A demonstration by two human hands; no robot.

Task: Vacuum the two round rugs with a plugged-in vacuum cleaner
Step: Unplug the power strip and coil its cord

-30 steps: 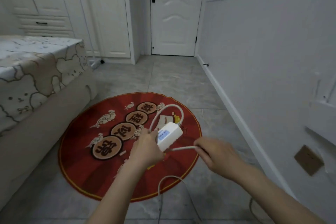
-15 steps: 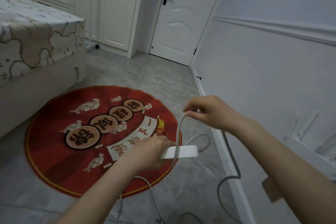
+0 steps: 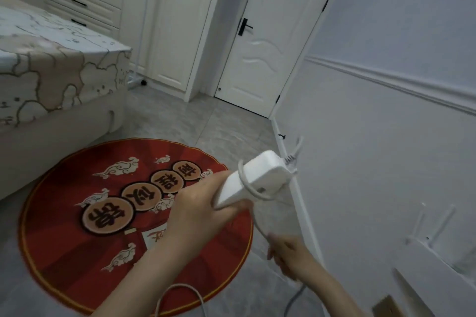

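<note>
Left of the round red rug, the bed overhangs the rug's far-left edge, and bare grey tile floor runs from the rug's far rim up to the white door. Over the rug's right edge the left hand curls tightly round the lower end of a white power strip, tilted up toward the wall, with its white cord looped once around it. Right of the rug, just beside the white baseboard, the blurred right hand grips the cord below the strip.
</note>
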